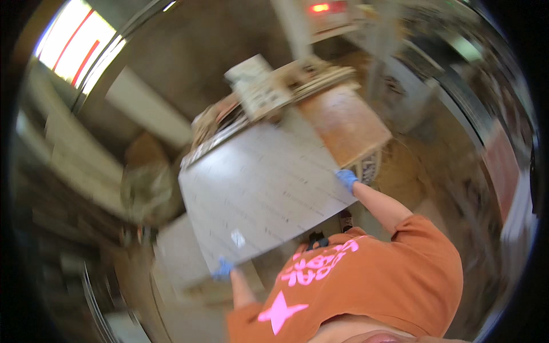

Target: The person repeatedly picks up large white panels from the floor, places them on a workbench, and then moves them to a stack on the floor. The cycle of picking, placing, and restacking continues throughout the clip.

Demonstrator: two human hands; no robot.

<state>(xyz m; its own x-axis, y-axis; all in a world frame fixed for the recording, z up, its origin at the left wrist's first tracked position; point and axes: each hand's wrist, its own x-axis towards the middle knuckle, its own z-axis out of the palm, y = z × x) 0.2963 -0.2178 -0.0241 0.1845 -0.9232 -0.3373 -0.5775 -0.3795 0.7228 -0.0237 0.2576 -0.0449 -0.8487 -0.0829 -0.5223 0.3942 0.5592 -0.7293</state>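
A large pale rectangular sheet (261,188), glossy, with rows of small printed marks and a small white sticker (238,238), lies in front of me. My left hand (223,269), in a blue glove, is at its near left corner, fingers blurred. My right hand (346,180), also blue-gloved, holds the sheet by its right edge near the near right corner. Beyond the far edge are a light box-like object (259,88) and blurred strips of material (218,118). An orange-brown board (345,124) adjoins the sheet at the right, near my right hand.
Pale boards (184,248) lie at the left below the sheet's level. A bag-like bundle (148,193) stands farther left. A long pale panel (148,107) is at the upper left. A post (296,30) and a unit with a red light (328,15) stand beyond. Much is motion-blurred.
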